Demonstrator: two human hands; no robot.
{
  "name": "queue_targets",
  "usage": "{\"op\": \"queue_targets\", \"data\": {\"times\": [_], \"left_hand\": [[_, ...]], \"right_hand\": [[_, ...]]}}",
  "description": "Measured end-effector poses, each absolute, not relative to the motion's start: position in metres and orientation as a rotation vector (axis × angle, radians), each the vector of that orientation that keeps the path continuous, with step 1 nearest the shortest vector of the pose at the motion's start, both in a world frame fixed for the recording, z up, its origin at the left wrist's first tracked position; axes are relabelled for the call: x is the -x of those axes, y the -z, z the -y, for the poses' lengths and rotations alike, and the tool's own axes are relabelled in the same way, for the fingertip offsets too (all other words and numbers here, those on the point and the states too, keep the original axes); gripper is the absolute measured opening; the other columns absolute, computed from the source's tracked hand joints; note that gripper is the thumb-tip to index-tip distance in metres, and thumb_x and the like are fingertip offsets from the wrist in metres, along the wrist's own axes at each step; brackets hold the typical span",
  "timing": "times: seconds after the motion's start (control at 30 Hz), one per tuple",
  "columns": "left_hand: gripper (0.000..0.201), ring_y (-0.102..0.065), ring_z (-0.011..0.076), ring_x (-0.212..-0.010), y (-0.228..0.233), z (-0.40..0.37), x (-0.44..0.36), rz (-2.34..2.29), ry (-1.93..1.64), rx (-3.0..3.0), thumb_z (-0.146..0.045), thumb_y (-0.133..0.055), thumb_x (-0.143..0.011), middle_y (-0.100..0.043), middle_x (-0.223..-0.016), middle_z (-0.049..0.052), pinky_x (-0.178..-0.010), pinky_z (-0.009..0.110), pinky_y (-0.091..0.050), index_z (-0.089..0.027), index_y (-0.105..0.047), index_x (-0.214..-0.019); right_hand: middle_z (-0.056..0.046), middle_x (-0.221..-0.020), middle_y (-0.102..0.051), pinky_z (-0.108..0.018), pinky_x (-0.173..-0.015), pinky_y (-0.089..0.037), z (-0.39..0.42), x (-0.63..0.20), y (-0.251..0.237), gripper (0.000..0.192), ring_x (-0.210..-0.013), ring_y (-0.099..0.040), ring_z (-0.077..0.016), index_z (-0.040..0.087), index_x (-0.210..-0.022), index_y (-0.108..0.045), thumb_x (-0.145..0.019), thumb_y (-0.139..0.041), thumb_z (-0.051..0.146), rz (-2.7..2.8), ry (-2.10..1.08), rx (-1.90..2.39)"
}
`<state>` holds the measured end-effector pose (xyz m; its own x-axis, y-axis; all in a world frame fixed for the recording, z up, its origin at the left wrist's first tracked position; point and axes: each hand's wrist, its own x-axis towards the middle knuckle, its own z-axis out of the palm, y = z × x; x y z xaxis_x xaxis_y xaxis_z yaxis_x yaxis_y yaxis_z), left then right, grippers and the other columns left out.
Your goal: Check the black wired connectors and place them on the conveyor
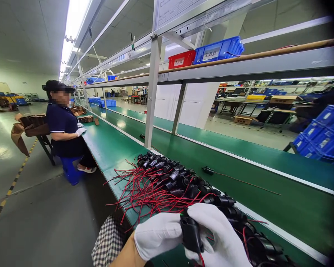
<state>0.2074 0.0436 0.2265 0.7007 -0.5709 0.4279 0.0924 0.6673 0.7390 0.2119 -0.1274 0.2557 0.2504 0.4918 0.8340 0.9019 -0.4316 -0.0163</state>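
Both of my hands wear white gloves and meet low in the view, at the near end of the bench. Between them is a small black pump-like part [190, 233] with a red wire hanging from its lower end. My left hand [160, 233] pinches it from the left, fingers pressed to its side. My right hand [218, 231] curls round it from the right, with the thumb side over its top. Just beyond my hands lies a long row of similar black parts [172, 178], their red and black wires [144, 194] spread to the left.
A single black wired part [208, 170] lies on the green belt [180, 148] behind the row. Metal posts [153, 92] carry a shelf with a red bin [181, 59] and a blue bin [218, 51]. A seated co-worker [62, 118] is farther along the bench, left.
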Motion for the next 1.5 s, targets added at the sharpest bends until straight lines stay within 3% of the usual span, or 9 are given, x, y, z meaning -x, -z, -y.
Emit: {"op": "queue_targets", "data": {"times": [0.13,0.4,0.57,0.7,0.87,0.97,1.07,1.23,1.5], "left_hand": [[0.057,-0.066,0.0282,-0.093,-0.230,-0.043,-0.203,0.714,0.412,-0.749,-0.054,-0.077,-0.072,-0.069,-0.095,0.018,-0.077,0.032,-0.047,-0.004,-0.072,-0.098],[0.052,-0.068,0.0281,-0.083,-0.226,-0.038,-0.199,0.685,0.341,-0.698,-0.052,-0.079,-0.068,-0.070,-0.082,0.015,-0.085,0.041,-0.050,-0.005,-0.073,-0.089],[0.060,-0.069,0.0251,-0.080,-0.224,-0.045,-0.197,0.702,0.271,-0.867,-0.057,-0.073,-0.076,-0.070,-0.081,0.014,-0.080,0.035,-0.051,-0.004,-0.071,-0.105],[0.060,-0.067,0.0240,-0.086,-0.224,-0.049,-0.193,0.718,0.277,-1.092,-0.059,-0.069,-0.080,-0.071,-0.091,0.013,-0.082,0.032,-0.050,-0.010,-0.070,-0.115],[0.051,-0.061,0.0261,-0.094,-0.224,-0.046,-0.190,0.748,0.233,-1.373,-0.053,-0.058,-0.085,-0.068,-0.095,0.008,-0.094,0.037,-0.046,-0.014,-0.068,-0.116],[0.041,-0.059,0.0245,-0.086,-0.224,-0.045,-0.189,0.703,0.208,-1.574,-0.043,-0.055,-0.082,-0.067,-0.091,0.008,-0.087,0.034,-0.047,-0.011,-0.070,-0.102],[0.039,-0.057,0.0230,-0.085,-0.224,-0.044,-0.189,0.680,0.168,-1.754,-0.038,-0.052,-0.081,-0.067,-0.095,0.008,-0.080,0.030,-0.046,-0.011,-0.068,-0.104],[0.041,-0.055,0.0202,-0.080,-0.222,-0.042,-0.190,0.751,0.165,-1.767,-0.048,-0.050,-0.086,-0.066,-0.090,0.006,-0.077,0.029,-0.047,-0.013,-0.066,-0.099],[0.077,-0.052,0.0182,-0.076,-0.219,-0.037,-0.189,0.717,0.264,-1.482,-0.082,-0.047,-0.079,-0.059,-0.082,0.007,-0.072,0.028,-0.045,-0.009,-0.067,-0.097]], "right_hand": [[-0.011,-0.113,-0.057,-0.031,-0.089,-0.057,0.130,-0.211,-0.256,0.042,-0.105,-0.058,-0.0229,0.020,-0.128,-0.047,-0.094,-0.057,0.043,1.288,1.060,2.043],[-0.010,-0.112,-0.063,-0.034,-0.092,-0.057,0.131,-0.199,-0.270,0.049,-0.107,-0.061,-0.0227,0.019,-0.133,-0.044,-0.086,-0.056,0.016,1.386,1.067,2.127],[-0.013,-0.129,-0.059,-0.032,-0.090,-0.062,0.153,-0.192,-0.278,0.051,-0.116,-0.061,-0.0258,0.020,-0.137,-0.046,-0.088,-0.055,0.031,1.176,0.854,2.273],[-0.004,-0.103,-0.067,-0.024,-0.069,-0.065,0.152,-0.182,-0.284,0.035,-0.087,-0.070,-0.0194,0.028,-0.119,-0.054,-0.084,-0.057,0.028,0.909,0.823,2.265],[0.005,-0.080,-0.064,-0.020,-0.055,-0.061,0.136,-0.173,-0.294,0.040,-0.064,-0.065,-0.0130,0.031,-0.103,-0.052,-0.067,-0.047,0.013,0.955,0.645,2.330],[0.007,-0.072,-0.060,-0.021,-0.049,-0.058,0.135,-0.173,-0.294,0.035,-0.058,-0.061,-0.0123,0.030,-0.092,-0.050,-0.063,-0.047,0.012,0.894,0.573,2.342],[0.005,-0.075,-0.060,-0.026,-0.054,-0.057,0.137,-0.173,-0.293,0.032,-0.062,-0.060,-0.0147,0.028,-0.090,-0.048,-0.063,-0.048,0.011,0.810,0.420,2.384],[0.004,-0.081,-0.057,-0.028,-0.068,-0.051,0.133,-0.165,-0.308,0.031,-0.074,-0.055,-0.0157,0.024,-0.087,-0.044,-0.066,-0.046,0.002,0.597,0.011,2.561],[0.004,-0.073,-0.055,-0.025,-0.064,-0.049,0.125,-0.165,-0.314,0.022,-0.068,-0.054,-0.0154,0.023,-0.084,-0.045,-0.075,-0.044,0.003,0.524,0.000,2.484]]}}
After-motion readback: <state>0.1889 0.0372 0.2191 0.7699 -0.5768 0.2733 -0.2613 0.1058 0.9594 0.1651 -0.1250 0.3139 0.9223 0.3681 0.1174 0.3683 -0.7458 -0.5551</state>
